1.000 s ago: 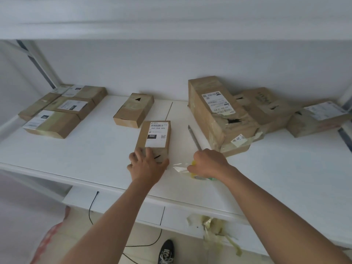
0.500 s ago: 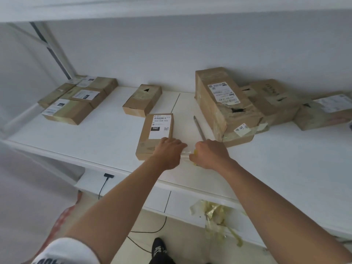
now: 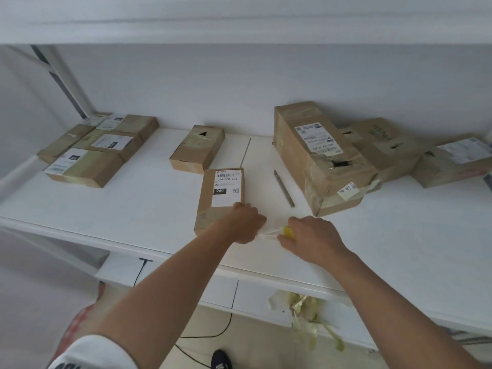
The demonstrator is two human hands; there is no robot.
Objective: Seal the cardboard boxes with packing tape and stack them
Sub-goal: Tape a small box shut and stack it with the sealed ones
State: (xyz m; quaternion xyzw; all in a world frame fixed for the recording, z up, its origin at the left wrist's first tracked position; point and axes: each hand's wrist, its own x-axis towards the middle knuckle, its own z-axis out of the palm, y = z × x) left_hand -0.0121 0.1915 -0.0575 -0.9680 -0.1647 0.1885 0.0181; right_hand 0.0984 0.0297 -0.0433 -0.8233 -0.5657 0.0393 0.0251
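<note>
A small cardboard box (image 3: 221,193) with a white label marked 060 lies on the white table (image 3: 138,209) near its front edge. My left hand (image 3: 246,225) sits at the box's near right corner and pinches the free end of a clear tape strip (image 3: 270,233). My right hand (image 3: 312,239) is just to the right and grips the tape roll (image 3: 288,232), of which only a yellow bit shows. The strip is stretched between the two hands.
A metal cutter (image 3: 284,188) lies right of the labelled box. Another small box (image 3: 198,147) sits behind it. Several flat boxes (image 3: 98,150) are grouped at the left, larger boxes (image 3: 319,155) at the right. Crumpled tape scraps (image 3: 303,310) hang from the table's front edge.
My left hand left the box's near end and moved right to the tape end. The strip between the two hands has grown longer. The view has shifted.
</note>
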